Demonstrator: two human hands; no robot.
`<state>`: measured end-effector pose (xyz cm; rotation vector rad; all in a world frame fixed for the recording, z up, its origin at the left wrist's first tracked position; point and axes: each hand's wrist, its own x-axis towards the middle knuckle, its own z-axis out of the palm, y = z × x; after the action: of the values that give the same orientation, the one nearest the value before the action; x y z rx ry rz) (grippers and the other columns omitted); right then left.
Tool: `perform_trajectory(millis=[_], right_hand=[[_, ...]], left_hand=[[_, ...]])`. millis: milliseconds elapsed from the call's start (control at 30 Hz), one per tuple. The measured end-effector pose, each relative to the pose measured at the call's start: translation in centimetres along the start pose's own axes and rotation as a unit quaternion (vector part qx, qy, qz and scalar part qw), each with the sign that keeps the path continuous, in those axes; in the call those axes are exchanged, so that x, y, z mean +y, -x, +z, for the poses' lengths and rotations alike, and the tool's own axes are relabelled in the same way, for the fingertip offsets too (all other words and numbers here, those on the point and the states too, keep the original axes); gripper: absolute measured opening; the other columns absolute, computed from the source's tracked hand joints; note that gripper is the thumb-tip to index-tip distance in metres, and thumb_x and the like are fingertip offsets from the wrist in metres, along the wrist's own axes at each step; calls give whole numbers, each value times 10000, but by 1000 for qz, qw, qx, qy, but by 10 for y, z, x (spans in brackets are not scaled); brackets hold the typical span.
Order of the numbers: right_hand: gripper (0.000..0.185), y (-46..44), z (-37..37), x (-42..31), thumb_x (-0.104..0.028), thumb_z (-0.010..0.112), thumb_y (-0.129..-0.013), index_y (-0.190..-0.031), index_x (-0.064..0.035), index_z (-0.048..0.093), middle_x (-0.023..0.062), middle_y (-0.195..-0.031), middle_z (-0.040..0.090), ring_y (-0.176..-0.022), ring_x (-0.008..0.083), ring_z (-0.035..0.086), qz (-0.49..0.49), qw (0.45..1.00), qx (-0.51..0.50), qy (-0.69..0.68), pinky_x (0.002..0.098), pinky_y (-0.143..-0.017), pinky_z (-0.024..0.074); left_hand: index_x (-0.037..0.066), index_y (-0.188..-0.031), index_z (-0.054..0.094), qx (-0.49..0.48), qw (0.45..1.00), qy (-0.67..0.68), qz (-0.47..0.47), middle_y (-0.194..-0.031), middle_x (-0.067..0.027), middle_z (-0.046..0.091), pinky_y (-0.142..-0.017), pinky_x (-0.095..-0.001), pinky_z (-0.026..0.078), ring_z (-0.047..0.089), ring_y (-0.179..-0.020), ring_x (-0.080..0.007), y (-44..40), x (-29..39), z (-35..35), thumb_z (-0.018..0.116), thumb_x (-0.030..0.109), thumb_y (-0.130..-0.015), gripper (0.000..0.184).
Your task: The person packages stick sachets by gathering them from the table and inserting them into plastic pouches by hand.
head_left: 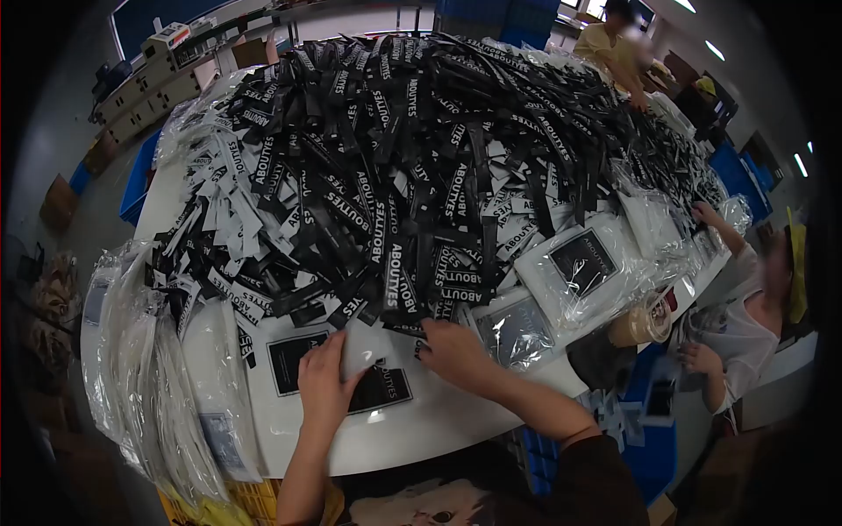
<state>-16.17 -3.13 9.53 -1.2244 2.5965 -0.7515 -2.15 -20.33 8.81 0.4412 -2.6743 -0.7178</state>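
Note:
A large heap of slim black packets [377, 219] printed ABOUTYES covers most of the white table. At the heap's front edge, my left hand [326, 381] has its fingers closed on a small white packet [360, 350]. My right hand [460, 358], fingers curled, grips the lower end of a black packet [409, 326] at the edge of the pile. Under and between both hands lie flat white bags with black printed labels [381, 386]. Part of these is hidden by the left hand and the white packet.
Stacked clear plastic bags [162, 368] hang over the table's left edge. Filled clear bags [574, 267] lie to the right, near a drink cup [645, 323]. One co-worker [737, 307] is at the right edge, another [610, 48] at the back. Blue bins [139, 180] stand around.

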Motion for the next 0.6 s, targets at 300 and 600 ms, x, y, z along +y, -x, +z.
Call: perform_trajectory(millis=[300,600], right_hand=[[194,43,-69,-9,-148,616,-839,-812,23,528,113,-715,623,-636,209,634,145,924,-68,-347,309,-632,498],[208,112,36,-16,44,620,-793,-724,-48,448,-3,-638,462,-513,62,405,129,704,331,-614,226,-479,373]], left_hand=[[-13,-1178,535,-25,988,143,-56,-1112,-215,581,-880,-393,410,546,-992,-367,44,2,-39,534,80,-829,362],[18,-1123,592,-6,938,300,-174,-1104,-167,607,-831,-297,452,592,-994,-227,52,3,-21,587,64,-820,306]])
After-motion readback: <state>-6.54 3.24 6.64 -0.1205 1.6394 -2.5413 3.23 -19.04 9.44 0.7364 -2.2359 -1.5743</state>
